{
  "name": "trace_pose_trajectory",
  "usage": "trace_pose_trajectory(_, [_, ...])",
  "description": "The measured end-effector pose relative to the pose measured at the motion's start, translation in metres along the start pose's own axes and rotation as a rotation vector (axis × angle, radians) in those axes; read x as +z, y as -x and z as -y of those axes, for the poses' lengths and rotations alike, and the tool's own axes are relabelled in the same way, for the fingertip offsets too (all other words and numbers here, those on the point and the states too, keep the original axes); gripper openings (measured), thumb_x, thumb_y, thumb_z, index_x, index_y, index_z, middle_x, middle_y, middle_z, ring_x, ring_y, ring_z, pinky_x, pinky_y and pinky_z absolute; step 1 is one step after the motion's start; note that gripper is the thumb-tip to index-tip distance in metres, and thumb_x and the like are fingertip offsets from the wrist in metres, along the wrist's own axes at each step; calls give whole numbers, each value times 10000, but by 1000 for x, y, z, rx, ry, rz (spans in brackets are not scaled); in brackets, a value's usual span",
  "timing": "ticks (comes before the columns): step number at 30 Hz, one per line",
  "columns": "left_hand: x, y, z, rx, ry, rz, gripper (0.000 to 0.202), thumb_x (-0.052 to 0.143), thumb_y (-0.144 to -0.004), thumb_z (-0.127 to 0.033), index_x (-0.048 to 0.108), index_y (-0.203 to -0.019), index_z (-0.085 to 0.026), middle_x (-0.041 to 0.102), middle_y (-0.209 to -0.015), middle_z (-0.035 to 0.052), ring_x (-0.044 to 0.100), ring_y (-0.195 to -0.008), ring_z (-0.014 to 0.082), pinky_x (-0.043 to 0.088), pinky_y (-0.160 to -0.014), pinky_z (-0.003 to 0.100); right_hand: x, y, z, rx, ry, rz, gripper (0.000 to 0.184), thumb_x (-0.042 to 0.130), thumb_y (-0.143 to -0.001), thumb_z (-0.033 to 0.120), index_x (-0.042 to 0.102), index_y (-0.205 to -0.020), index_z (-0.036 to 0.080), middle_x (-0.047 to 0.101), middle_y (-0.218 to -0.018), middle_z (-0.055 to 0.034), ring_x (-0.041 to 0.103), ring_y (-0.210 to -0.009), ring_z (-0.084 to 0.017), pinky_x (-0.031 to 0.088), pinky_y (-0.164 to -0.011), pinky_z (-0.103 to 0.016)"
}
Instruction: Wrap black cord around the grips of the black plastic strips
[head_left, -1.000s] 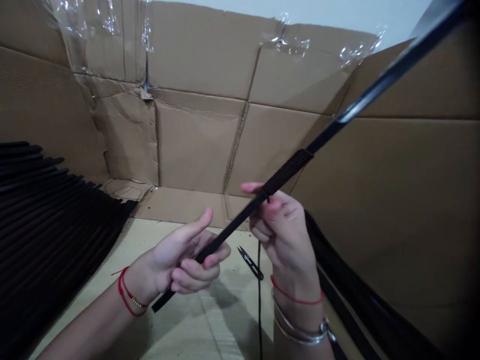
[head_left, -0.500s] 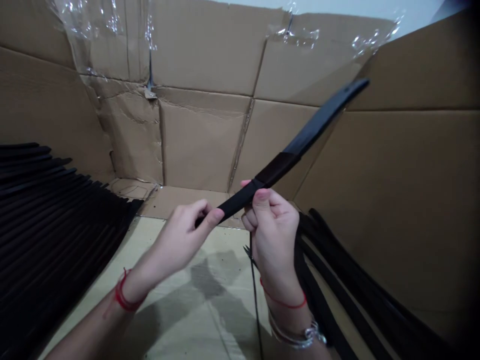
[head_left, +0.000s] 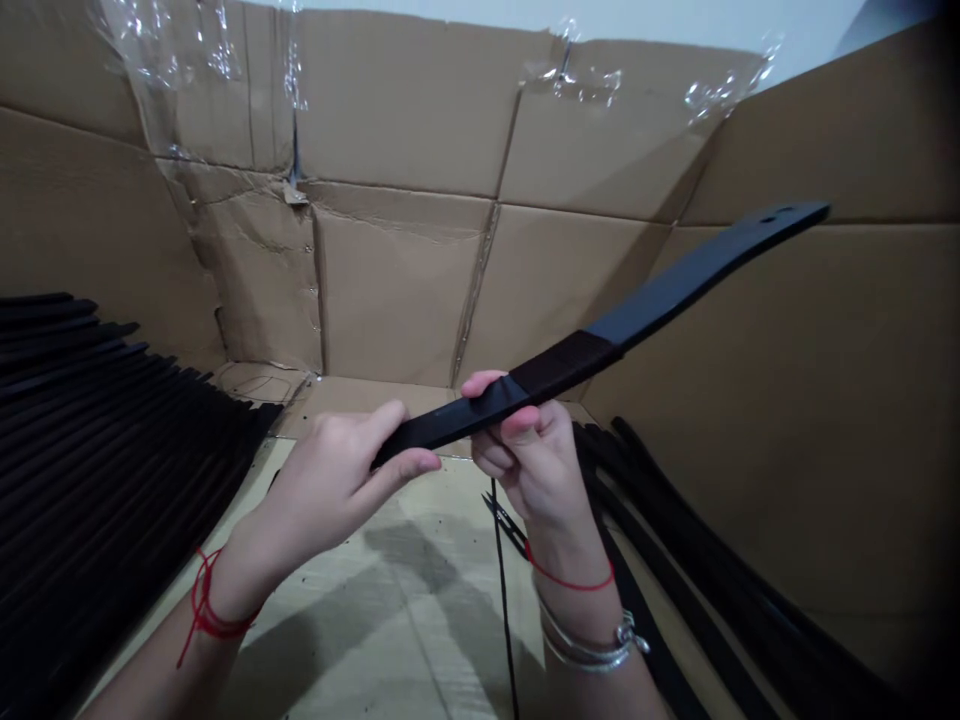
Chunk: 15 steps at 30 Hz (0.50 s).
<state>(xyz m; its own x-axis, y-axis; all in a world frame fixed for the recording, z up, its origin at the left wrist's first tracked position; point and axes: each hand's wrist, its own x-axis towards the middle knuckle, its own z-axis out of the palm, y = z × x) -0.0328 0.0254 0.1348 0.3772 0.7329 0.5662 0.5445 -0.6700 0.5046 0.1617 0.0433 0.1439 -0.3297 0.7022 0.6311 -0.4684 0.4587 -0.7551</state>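
Observation:
A long, flat black strip (head_left: 697,280) with a slight curve and small holes at its far end slants up to the right. Around its middle runs a dark brown wrapped band (head_left: 566,362). My left hand (head_left: 349,470) is closed round the near part of the strip. My right hand (head_left: 529,450) pinches it just below the band, thumb on the near edge, a finger behind. Below the right hand hangs a thin black cord (head_left: 504,600). Beside my right wrist lies a slim dark tool with two pointed tips (head_left: 506,520), partly hidden by the wrist.
Many similar dark strips (head_left: 112,450) lie stacked in a fan at the left. More long black strips (head_left: 675,560) rest at the right. Taped cardboard panels (head_left: 405,280) rise behind and on both sides of the pale work surface (head_left: 360,620).
The strip has swung lower and flatter, its far end moving right and down, and its broad face shows more. My left hand has shifted left along with it. Both hands keep hold.

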Motion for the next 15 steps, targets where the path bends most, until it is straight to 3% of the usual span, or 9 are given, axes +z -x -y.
trace_pose_trajectory(2, [2,1,-2,-42,151,47,546,409,-978,-620,423,-711,-144,385,-582,-22,327,-528,88,201,-517,208,-1,0,-1,-21,31,-17,259,681,-859,439,742,-972,215,211,-550,77,150,-430,-37,115,-382,-191])
trace_pose_trajectory(6, [8,0,-4,-258,787,460,645,173,-969,-715,433,-757,-163,332,-528,-45,261,-419,78,246,-418,188,6,2,1,-37,83,-17,246,666,-880,401,754,-936,179,239,-521,75,157,-414,-32,115,-388,-206])
trace_pose_trajectory(7, [10,-1,-5,-269,823,473,659,170,-962,-725,455,-778,-160,366,-522,-38,300,-416,83,281,-425,190,8,3,1,-49,93,-60,249,645,-899,390,752,-917,166,225,-515,77,150,-412,-32,114,-390,-209])
trace_pose_trajectory(8, [11,-1,-5,-261,771,398,645,219,-963,-719,474,-783,-154,415,-531,-24,359,-439,90,311,-451,191,11,3,0,-68,112,-127,254,628,-913,377,749,-900,153,213,-511,79,149,-413,-34,115,-393,-212])
trace_pose_trajectory(11, [12,-4,-5,-246,406,-45,551,399,-979,-613,473,-708,-140,486,-570,2,430,-531,93,297,-510,181,16,2,-2,-103,175,-337,234,633,-913,350,733,-894,140,199,-509,83,153,-427,-41,120,-405,-216])
trace_pose_trajectory(12, [11,-4,-5,-266,359,-97,548,410,-981,-596,447,-676,-142,464,-552,-6,407,-515,88,274,-496,181,17,2,-2,-84,176,-348,242,643,-903,367,729,-914,141,195,-514,85,147,-430,-42,120,-406,-215])
trace_pose_trajectory(13, [11,-5,-4,-294,380,-59,562,389,-983,-604,421,-656,-148,428,-526,-17,374,-483,84,254,-474,184,17,1,-3,-52,166,-322,262,656,-889,392,725,-944,146,188,-521,87,137,-431,-43,119,-405,-214])
trace_pose_trajectory(15, [12,-5,-3,-342,528,156,598,296,-983,-653,409,-667,-159,385,-502,-31,334,-434,83,245,-441,191,16,0,-3,4,142,-239,305,696,-848,429,720,-986,158,176,-533,92,118,-427,-40,114,-399,-211])
